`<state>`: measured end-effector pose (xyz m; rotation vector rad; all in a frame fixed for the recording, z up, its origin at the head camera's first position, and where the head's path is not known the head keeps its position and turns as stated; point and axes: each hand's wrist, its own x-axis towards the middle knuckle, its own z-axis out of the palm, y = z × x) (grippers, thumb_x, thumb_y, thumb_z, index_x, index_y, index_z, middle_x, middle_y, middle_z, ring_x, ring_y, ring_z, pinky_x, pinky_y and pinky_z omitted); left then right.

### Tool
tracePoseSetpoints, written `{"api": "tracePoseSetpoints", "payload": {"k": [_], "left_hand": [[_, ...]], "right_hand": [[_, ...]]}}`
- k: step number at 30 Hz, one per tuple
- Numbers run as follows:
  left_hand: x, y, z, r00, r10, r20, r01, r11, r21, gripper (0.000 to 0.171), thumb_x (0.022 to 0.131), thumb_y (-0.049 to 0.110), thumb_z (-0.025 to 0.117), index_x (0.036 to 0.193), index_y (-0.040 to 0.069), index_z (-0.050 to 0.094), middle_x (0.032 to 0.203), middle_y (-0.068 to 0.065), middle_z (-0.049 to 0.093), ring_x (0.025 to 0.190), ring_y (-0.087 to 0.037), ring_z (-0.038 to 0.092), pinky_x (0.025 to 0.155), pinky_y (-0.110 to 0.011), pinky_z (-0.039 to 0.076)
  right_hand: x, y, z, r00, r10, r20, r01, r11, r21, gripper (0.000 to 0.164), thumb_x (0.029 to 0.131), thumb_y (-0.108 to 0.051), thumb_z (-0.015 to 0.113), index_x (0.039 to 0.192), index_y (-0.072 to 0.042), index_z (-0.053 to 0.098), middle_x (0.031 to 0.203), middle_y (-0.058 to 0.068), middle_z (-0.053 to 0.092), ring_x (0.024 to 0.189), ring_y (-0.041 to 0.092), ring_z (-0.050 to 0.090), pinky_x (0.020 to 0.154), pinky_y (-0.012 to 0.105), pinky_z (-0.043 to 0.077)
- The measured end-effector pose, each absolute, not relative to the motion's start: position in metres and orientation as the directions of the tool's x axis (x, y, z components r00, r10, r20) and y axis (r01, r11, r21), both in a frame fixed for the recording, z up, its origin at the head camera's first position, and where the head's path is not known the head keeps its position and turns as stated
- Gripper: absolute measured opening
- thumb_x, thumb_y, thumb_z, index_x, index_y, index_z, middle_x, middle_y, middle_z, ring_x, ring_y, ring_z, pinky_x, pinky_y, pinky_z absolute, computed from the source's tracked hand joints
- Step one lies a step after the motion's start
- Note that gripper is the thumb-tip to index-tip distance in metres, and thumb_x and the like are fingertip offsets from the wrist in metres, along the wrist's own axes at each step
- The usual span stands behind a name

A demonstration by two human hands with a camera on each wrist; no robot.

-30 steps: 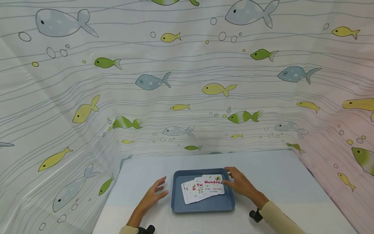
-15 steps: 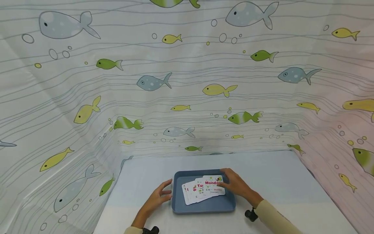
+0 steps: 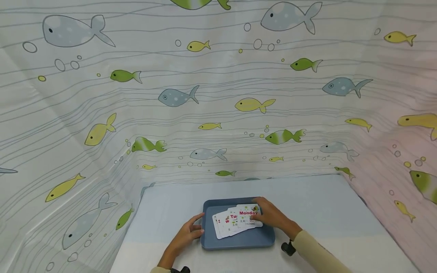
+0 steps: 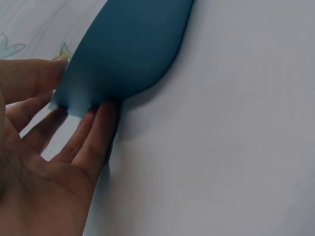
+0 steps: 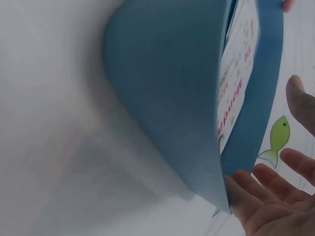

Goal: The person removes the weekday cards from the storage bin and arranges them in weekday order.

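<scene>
A blue-grey tray (image 3: 263, 237) bears a fanned row of white weekday cards (image 3: 222, 228). On top at the right lies the card (image 3: 246, 213) reading "Monday". The left hand (image 3: 184, 238) is at the tray's left side; in the left wrist view its straight fingers (image 4: 101, 132) touch the outer wall, and the thumb is at the rim. Over the tray's right side, the right hand (image 3: 273, 217) has its thumb above the Monday card and its other fingers by the far rim. In the right wrist view the fingers (image 5: 275, 187) are spread, holding nothing.
The tray stands on a pale tabletop (image 3: 321, 223). Behind it and along both sides hangs a white curtain (image 3: 218, 136) printed with fish. Small black cameras (image 3: 288, 248) are strapped at the wrists.
Moving right, the left hand has come up to the tray's left wall. The right hand has shifted left, further over the Monday card. Tray and cards look unmoved.
</scene>
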<state>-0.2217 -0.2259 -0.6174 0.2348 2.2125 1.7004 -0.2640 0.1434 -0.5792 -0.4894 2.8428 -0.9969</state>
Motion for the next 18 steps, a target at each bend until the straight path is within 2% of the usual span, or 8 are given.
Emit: {"api": "tracePoseSetpoints", "payload": {"k": [10, 18], "left_hand": [[-0.215, -0.221, -0.618, -0.931, 0.310, -0.195, -0.123, 0.236, 0.964, 0.070, 0.094, 0.018, 0.068, 0.155, 0.009, 0.035, 0.152, -0.031, 0.038, 0.127, -0.040, 0.055, 0.093, -0.042, 0.057], [-0.214, -0.217, -0.616, -0.933, 0.302, -0.195, -0.126, 0.233, 0.964, 0.071, 0.094, 0.019, 0.068, 0.155, 0.008, 0.034, 0.153, -0.029, 0.039, 0.127, -0.039, 0.056, 0.092, -0.042, 0.057]], "right_hand": [[-0.266, 0.137, -0.589, -0.929, -0.368, 0.019, -0.317, 0.771, -0.552, 0.062, 0.076, -0.022, 0.087, 0.128, -0.004, 0.059, 0.131, 0.013, 0.058, 0.120, 0.029, 0.059, 0.101, 0.049, 0.051], [-0.268, 0.135, -0.593, -0.926, -0.375, 0.030, -0.331, 0.775, -0.538, 0.065, 0.075, -0.023, 0.088, 0.129, -0.007, 0.058, 0.130, 0.012, 0.058, 0.113, 0.025, 0.061, 0.100, 0.048, 0.052]]}}
